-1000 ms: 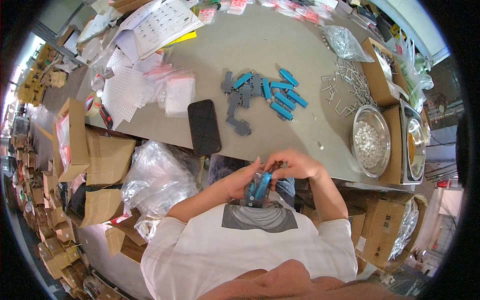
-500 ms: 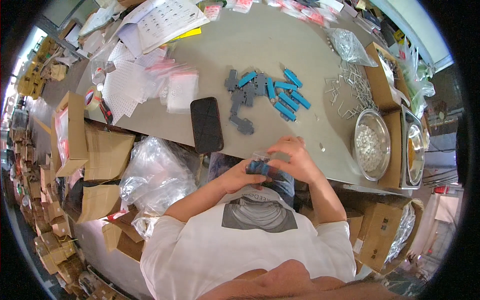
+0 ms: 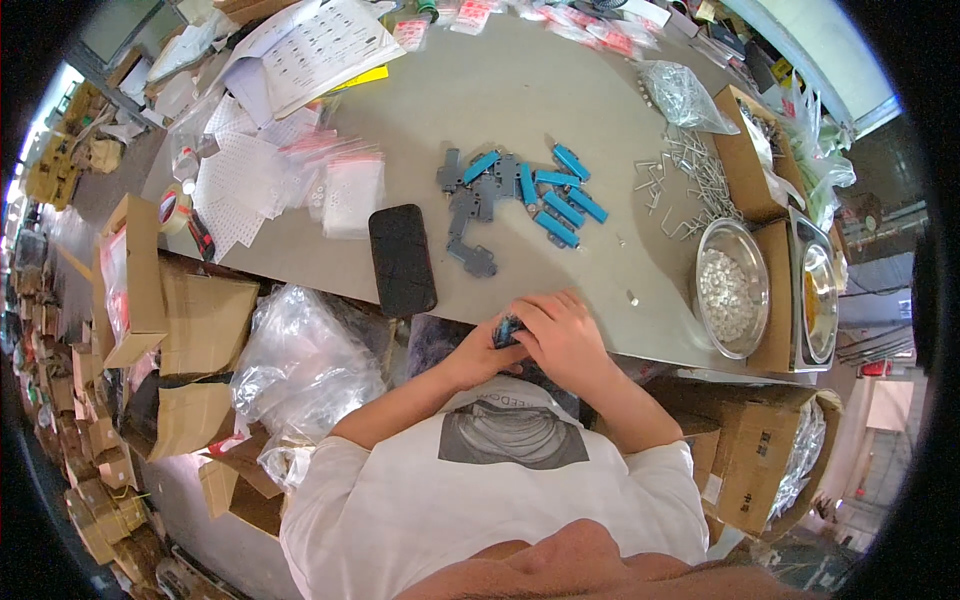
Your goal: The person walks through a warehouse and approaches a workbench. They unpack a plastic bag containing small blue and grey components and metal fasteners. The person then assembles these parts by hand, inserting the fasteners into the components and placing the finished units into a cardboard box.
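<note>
Close to my body at the table's front edge, both hands are on a small clear plastic bag (image 3: 508, 330) with blue and dark parts showing in it. My left hand (image 3: 480, 357) grips it from the left side, thumb across the front. My right hand (image 3: 558, 333) lies over its top and right side, fingers bent and pressed against it; its fingertips are partly hidden. Beyond them on the table lie several blue bar-shaped pieces (image 3: 564, 208) and several dark grey flat pieces (image 3: 487, 198), some touching or overlapping. A black phone (image 3: 403, 260) lies left of my hands.
Small clear zip bags (image 3: 353, 195) and white dotted sheets (image 3: 238, 190) lie at the left. At the right are bent metal rods (image 3: 697, 175), a metal bowl (image 3: 757, 335) of small white pieces and an open cardboard box (image 3: 738, 120). Crumpled plastic (image 3: 305, 350) hangs below the left edge.
My right hand has come in leftward over the bag, and its raised fingers have closed down onto it. Now the hands cover more of the bag. The view has shifted slightly.
</note>
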Action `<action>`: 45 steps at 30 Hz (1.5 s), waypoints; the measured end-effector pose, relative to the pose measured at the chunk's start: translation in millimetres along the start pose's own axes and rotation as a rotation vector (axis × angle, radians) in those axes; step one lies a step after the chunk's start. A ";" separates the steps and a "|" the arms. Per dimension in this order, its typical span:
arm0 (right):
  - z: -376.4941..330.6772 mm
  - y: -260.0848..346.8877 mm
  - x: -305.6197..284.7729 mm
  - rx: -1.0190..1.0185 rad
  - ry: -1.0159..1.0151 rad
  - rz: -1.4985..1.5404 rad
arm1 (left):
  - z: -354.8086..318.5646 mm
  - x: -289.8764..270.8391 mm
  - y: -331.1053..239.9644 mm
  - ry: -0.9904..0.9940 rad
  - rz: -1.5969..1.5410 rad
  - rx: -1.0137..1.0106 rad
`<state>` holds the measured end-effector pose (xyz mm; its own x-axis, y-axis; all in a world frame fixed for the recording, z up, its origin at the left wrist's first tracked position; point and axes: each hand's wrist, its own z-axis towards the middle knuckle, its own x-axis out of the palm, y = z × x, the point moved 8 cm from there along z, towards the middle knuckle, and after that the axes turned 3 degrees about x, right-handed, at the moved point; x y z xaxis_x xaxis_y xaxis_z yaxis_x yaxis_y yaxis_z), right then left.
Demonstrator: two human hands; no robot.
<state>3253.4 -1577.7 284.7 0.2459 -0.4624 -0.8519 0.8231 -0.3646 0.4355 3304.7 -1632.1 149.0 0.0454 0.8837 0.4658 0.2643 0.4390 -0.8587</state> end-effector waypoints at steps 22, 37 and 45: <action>-27.2 -274.0 -42.9 0.596 -0.254 -0.831 | 8.7 13.2 -15.7 0.123 -0.410 -0.028; 3.7 -164.3 -81.7 0.525 -0.273 -0.072 | 2.6 15.3 -17.6 0.105 -0.348 -0.082; 19.2 -48.8 -34.4 0.077 0.302 0.597 | 6.1 29.3 -23.3 0.170 -0.170 -0.107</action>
<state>3194.9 -1559.5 298.4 0.7891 -0.3607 -0.4972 0.4649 -0.1782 0.8672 3294.0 -1615.5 181.3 0.1507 0.7545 0.6388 0.3824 0.5514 -0.7415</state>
